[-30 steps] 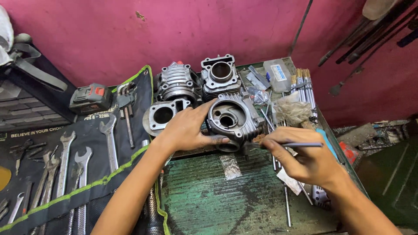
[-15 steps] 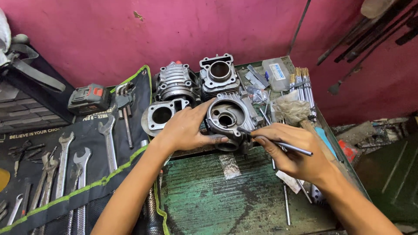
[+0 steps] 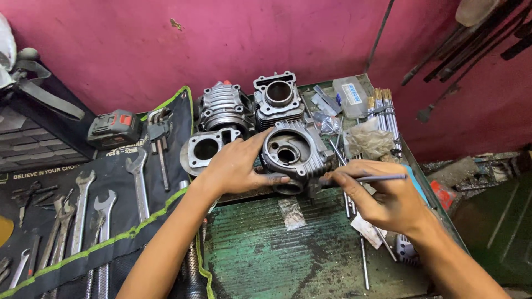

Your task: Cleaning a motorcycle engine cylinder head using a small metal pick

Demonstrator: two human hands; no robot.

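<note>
While we look down at the bench, these lines hold:
Left hand (image 3: 235, 166): we clasp the cylinder head (image 3: 293, 152) from its left side, thumb at its lower rim, fingers over the top.
Right hand (image 3: 382, 199): we pinch a thin metal rod (image 3: 366, 178), closed around it.
Rod axis: near level, tip pointing left at the head's lower right edge, touching or just beside it.
Cylinder head: grey, finned, round bore facing us, centre of frame, on the green bench (image 3: 266, 254).
</note>
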